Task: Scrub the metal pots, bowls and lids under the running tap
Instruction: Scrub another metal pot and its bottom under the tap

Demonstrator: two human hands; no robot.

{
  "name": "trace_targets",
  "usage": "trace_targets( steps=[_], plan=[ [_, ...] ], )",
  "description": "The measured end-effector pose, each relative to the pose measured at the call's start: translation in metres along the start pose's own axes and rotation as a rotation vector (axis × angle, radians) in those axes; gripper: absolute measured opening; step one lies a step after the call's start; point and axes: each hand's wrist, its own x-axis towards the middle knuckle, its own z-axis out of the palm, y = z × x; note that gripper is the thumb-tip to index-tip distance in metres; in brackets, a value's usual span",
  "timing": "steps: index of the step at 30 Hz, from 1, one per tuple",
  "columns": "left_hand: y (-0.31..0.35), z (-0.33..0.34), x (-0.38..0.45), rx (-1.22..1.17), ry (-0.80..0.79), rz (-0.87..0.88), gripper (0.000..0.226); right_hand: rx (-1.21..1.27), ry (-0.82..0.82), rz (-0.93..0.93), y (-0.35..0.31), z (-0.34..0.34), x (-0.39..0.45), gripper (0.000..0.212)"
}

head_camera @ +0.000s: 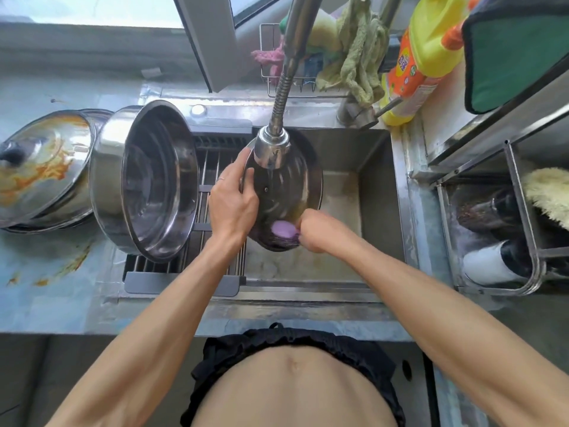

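A round metal lid is held tilted over the sink, right under the tap head, from which water runs. My left hand grips the lid's left rim. My right hand holds a purple scrubber against the lid's lower edge. A large steel pot lies on its side on the drying rack over the sink's left half. A lid smeared with orange sauce sits on another pot at the far left.
A yellow detergent bottle stands behind the sink. Cloths and a sponge hang in a wire caddy. A metal dish rack at the right holds cups and a brush. Orange stains mark the counter.
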Motion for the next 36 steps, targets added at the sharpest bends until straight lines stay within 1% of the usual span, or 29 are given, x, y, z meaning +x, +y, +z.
trace_targets(
  steps=[3, 5, 6, 8, 10, 12, 13, 15, 16, 17, 18, 19, 20, 22, 23, 24, 26, 27, 29, 31, 33, 34, 36],
  plan=[
    [0.003, -0.001, -0.008, 0.012, -0.113, -0.028, 0.042, -0.266, 0.155, 0.056, 0.017, -0.005, 0.006, 0.033],
    [0.007, 0.002, -0.011, 0.042, -0.145, -0.013, 0.038, -0.369, 0.235, 0.073, 0.025, -0.010, 0.012, 0.037],
    [0.010, 0.004, -0.010, 0.055, -0.143, 0.003, 0.035, -0.405, 0.247, 0.077, 0.028, -0.012, 0.014, 0.038],
    [0.014, 0.008, -0.006, 0.076, -0.125, 0.025, 0.024, -0.354, 0.199, 0.094, 0.026, -0.017, 0.013, 0.038],
    [0.013, 0.009, -0.001, 0.057, -0.086, 0.020, 0.018, -0.193, 0.069, 0.137, 0.020, -0.017, 0.012, 0.034],
    [0.013, 0.009, 0.001, 0.011, -0.062, 0.007, 0.031, 0.016, -0.085, 0.179, 0.013, -0.013, 0.007, 0.031],
    [0.014, 0.010, 0.002, -0.001, -0.057, 0.011, 0.040, 0.197, -0.153, 0.183, 0.011, -0.010, 0.004, 0.030],
    [0.013, 0.011, 0.004, 0.000, -0.054, 0.046, 0.048, 0.609, -0.238, 0.192, 0.006, -0.002, -0.001, 0.027],
    [0.013, 0.012, 0.005, -0.005, -0.047, 0.060, 0.049, 0.768, -0.277, 0.187, 0.003, 0.001, -0.005, 0.026],
    [0.011, 0.012, 0.006, -0.016, -0.034, 0.063, 0.049, 0.873, -0.292, 0.183, 0.002, 0.004, -0.008, 0.026],
    [0.009, 0.011, 0.008, -0.030, -0.025, 0.050, 0.050, 0.913, -0.279, 0.178, 0.001, 0.006, -0.009, 0.028],
    [0.006, 0.010, 0.008, -0.044, -0.019, 0.028, 0.051, 0.881, -0.248, 0.173, 0.002, 0.008, -0.010, 0.032],
    [0.003, 0.008, 0.007, -0.060, -0.014, -0.001, 0.052, 0.779, -0.208, 0.155, 0.005, 0.009, -0.008, 0.035],
    [-0.002, 0.004, 0.005, -0.107, -0.008, -0.070, 0.050, 0.381, -0.108, 0.099, 0.011, 0.003, -0.008, 0.036],
    [-0.006, 0.002, 0.003, -0.131, -0.006, -0.099, 0.048, 0.167, -0.035, 0.090, 0.014, 0.000, -0.009, 0.034],
    [-0.008, 0.003, 0.000, -0.145, -0.011, -0.113, 0.046, 0.018, 0.051, 0.118, 0.018, -0.003, -0.008, 0.034],
    [-0.011, 0.005, -0.007, -0.141, -0.027, -0.106, 0.047, -0.179, 0.173, 0.168, 0.025, -0.009, -0.007, 0.038],
    [-0.012, 0.007, -0.009, -0.145, -0.019, -0.113, 0.046, -0.248, 0.200, 0.169, 0.026, -0.010, -0.007, 0.042],
    [-0.014, 0.010, -0.005, -0.154, 0.022, -0.143, 0.044, -0.262, 0.188, 0.151, 0.024, -0.006, -0.005, 0.044],
    [-0.016, 0.013, -0.001, -0.130, 0.052, -0.151, 0.044, -0.144, 0.126, 0.104, 0.017, 0.007, -0.009, 0.040],
    [-0.013, 0.017, -0.001, -0.142, 0.062, -0.169, 0.045, 0.011, 0.113, 0.094, 0.015, 0.021, -0.009, 0.038],
    [-0.011, 0.018, -0.002, -0.155, 0.067, -0.197, 0.046, 0.074, 0.152, 0.105, 0.018, 0.026, -0.008, 0.037],
    [-0.005, 0.022, -0.005, -0.222, 0.064, -0.297, 0.049, 0.193, 0.298, 0.175, 0.028, 0.032, -0.006, 0.029]
  ],
)
